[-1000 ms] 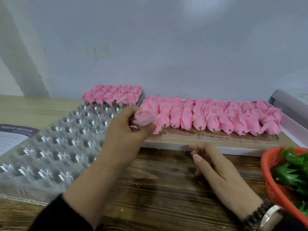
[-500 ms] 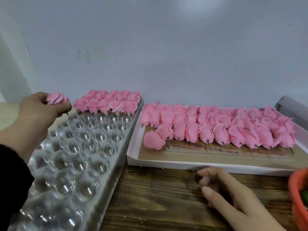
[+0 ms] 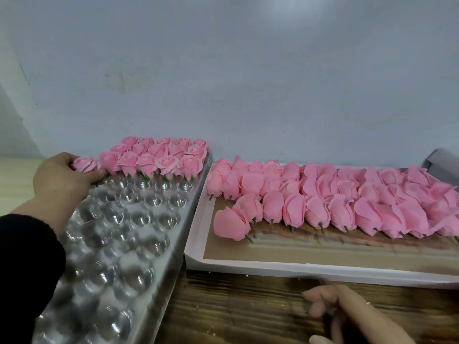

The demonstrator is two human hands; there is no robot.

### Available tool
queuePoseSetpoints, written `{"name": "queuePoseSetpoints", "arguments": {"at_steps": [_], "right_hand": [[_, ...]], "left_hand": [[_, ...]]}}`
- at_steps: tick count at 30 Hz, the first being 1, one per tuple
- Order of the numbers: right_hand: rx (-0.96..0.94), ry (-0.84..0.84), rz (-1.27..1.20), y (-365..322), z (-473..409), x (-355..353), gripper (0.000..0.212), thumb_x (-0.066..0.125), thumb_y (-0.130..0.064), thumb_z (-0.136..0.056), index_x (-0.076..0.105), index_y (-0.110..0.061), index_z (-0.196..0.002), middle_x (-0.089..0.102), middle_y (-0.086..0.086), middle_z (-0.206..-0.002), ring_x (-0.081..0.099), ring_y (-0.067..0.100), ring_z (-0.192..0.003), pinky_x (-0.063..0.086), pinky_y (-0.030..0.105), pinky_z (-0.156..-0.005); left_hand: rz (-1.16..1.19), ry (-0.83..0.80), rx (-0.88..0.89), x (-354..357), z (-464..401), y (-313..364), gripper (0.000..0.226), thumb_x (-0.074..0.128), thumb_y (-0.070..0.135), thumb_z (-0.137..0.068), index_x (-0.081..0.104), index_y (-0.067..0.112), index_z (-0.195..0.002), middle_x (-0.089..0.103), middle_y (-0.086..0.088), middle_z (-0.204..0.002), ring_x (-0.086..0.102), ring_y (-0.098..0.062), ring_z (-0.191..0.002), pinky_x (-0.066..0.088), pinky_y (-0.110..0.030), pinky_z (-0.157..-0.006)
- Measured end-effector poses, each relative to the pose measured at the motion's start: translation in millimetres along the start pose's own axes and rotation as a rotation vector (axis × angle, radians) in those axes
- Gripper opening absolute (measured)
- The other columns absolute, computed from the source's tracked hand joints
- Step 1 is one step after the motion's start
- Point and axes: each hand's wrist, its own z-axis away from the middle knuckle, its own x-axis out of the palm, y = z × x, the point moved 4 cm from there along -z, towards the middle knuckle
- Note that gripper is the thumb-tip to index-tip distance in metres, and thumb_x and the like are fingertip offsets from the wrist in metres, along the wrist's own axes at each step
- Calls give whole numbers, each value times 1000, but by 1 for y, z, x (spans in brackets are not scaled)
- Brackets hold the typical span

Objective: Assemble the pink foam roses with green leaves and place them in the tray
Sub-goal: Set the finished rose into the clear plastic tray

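Observation:
My left hand (image 3: 63, 177) holds a pink foam rose (image 3: 85, 164) with a green leaf base at the far left end of the clear plastic cup tray (image 3: 119, 234). The rose sits beside the row of finished roses (image 3: 159, 157) that fill the tray's far end. My right hand (image 3: 347, 316) rests on the wooden table at the lower right, fingers loosely curled, holding nothing. Several loose pink roses (image 3: 335, 197) with bare stems lie in rows in the flat white box (image 3: 248, 265) on the right.
A pale wall stands close behind both trays. Dark wooden tabletop (image 3: 236, 311) shows between the cup tray and my right hand. A grey object (image 3: 444, 160) pokes in at the far right edge.
My left hand carried the rose from in front of the box leftward, then down into the tray's far left corner next to the finished row. The view shifted left, hiding the red basket.

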Motion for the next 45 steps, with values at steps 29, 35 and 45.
{"name": "queuePoseSetpoints", "arguments": {"at_steps": [29,35,45], "right_hand": [[242,-90,-144,-12,-2,-2,48,43,-17,-93,70,-27,-54,64,-13,-63,46,-2,-46,35,7,-48],[17,-62,121,-20,-4,-8,24,53,-55,-63,58,-56,-87,59,-27,-95,53,2,-60,43,8,-63],[-227,-29,295,-21,-7,-12,54,61,-51,-56,40,-59,-105,52,-28,-108,56,6,-71,45,11,-64]], "left_hand": [[33,-186,-188,27,-33,-39,23,74,5,-75,52,10,-78,48,7,-27,48,-8,-25,30,-13,-21],[-77,-225,-107,24,-32,-38,55,77,10,-74,53,3,-123,64,-21,-91,65,-28,-71,53,-34,-66],[-12,22,111,-10,27,44,38,66,17,-83,52,5,-116,59,-19,-102,51,-28,-72,44,-37,-68]]}}
